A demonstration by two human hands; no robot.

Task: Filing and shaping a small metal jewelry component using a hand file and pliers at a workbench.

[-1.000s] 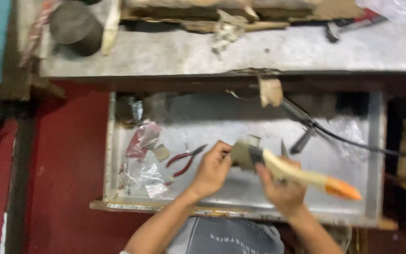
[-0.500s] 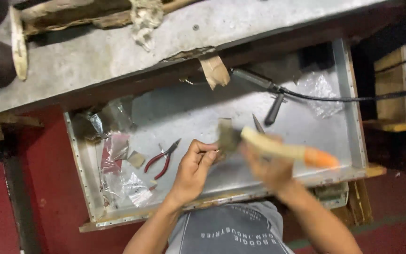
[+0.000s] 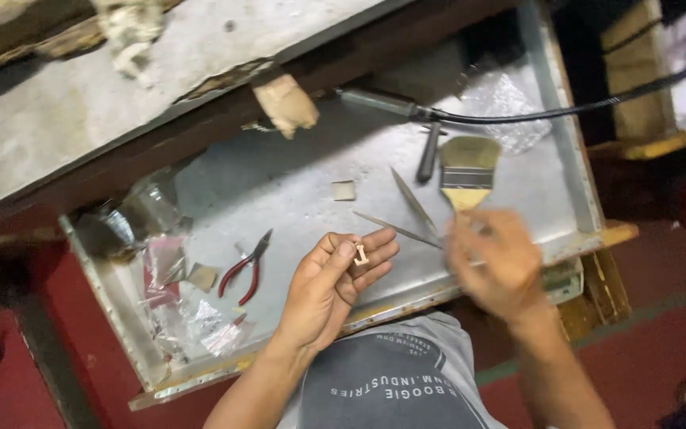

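Note:
My left hand (image 3: 333,284) pinches a tiny pale piece (image 3: 360,254) between thumb and fingertips, held over the open metal drawer (image 3: 279,191). To its right, my right hand (image 3: 492,262) is blurred and grips the handle of a flat paintbrush (image 3: 468,172). The brush's bristles point away from me, low over the drawer's right part. Two thin metal blades (image 3: 410,208) lie on the drawer floor between my hands.
Red-handled pliers (image 3: 246,267) and plastic bags (image 3: 184,318) lie in the drawer's left part, with a small square chip (image 3: 344,190) near the middle. A soldering iron (image 3: 383,102) with a black cable (image 3: 565,107) rests at the back. A worn workbench top (image 3: 121,103) overhangs the drawer.
The brush has swung from lying sideways beside my left hand to pointing away on the right. My hands have separated, and the small piece now shows in my left fingers.

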